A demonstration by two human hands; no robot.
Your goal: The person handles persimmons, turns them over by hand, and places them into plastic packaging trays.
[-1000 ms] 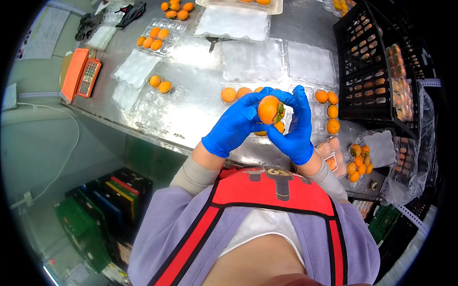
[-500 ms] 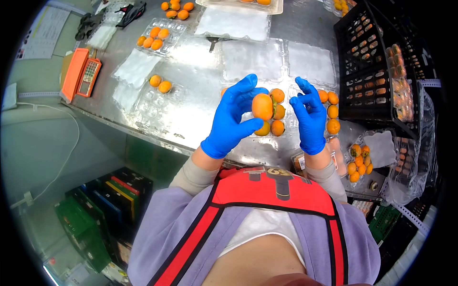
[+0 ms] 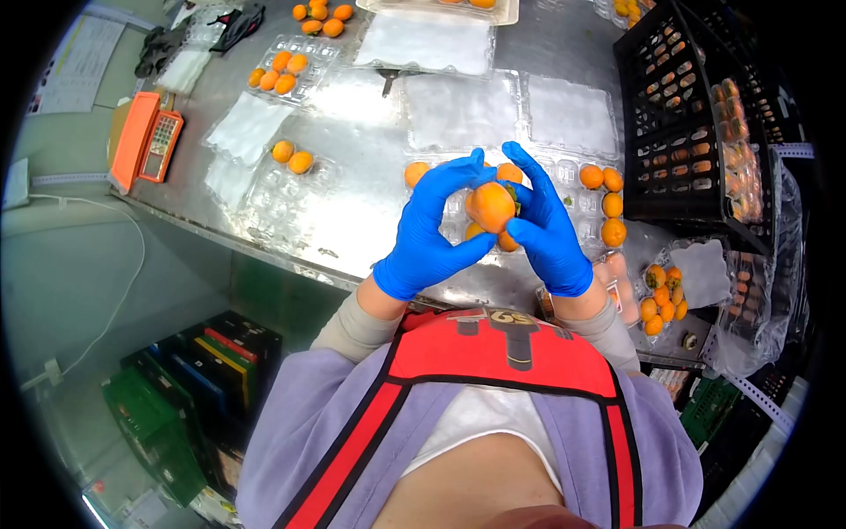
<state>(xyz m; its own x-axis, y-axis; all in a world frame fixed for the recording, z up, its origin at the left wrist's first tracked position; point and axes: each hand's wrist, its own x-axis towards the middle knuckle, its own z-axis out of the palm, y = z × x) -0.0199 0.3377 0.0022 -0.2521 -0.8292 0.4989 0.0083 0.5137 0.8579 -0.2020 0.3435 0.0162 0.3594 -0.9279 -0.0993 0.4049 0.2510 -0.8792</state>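
An orange persimmon (image 3: 491, 207) with a green calyx on its right side is held up between my blue-gloved hands. My left hand (image 3: 429, 231) curls around its left side, thumb below and fingers above. From the right, my right hand (image 3: 553, 231) closes in at the calyx end, its thumb and some fingers against the fruit and the index finger raised. Beneath my hands lies a clear tray holding more persimmons, partly hidden; one persimmon (image 3: 417, 174) shows left of my fingers. Beside my right hand, another clear tray holds several persimmons (image 3: 612, 205) along its right side.
A black crate (image 3: 674, 132) with packed fruit stands at the right. An orange scale (image 3: 145, 141) sits at the left edge of the metal table (image 3: 361, 212). White-lined clear trays (image 3: 467, 108) lie behind my hands. A filled clear pack (image 3: 663, 300) rests at lower right.
My right hand has moved left to meet the persimmon. The persimmon, in my left hand before, has shifted slightly right and is now between both hands.
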